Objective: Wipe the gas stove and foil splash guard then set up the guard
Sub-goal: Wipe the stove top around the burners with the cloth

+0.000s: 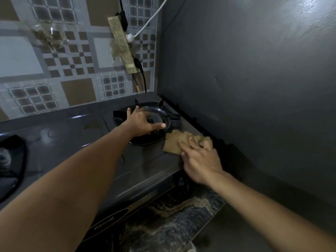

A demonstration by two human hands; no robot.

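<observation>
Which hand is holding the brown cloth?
The right hand has it. Its fingers press the brown cloth onto the stove top near the grey side wall. The left hand has no cloth; it rests on the burner.

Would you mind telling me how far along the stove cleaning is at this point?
Nothing looks finished yet. In hand: the right hand presses a tan cloth on the gas stove top beside the right burner, while the left hand rests on the burner's pan support. Left: a brownish smear remains mid-stove, and the grey panel on the right, possibly the splash guard, goes untouched.
</observation>
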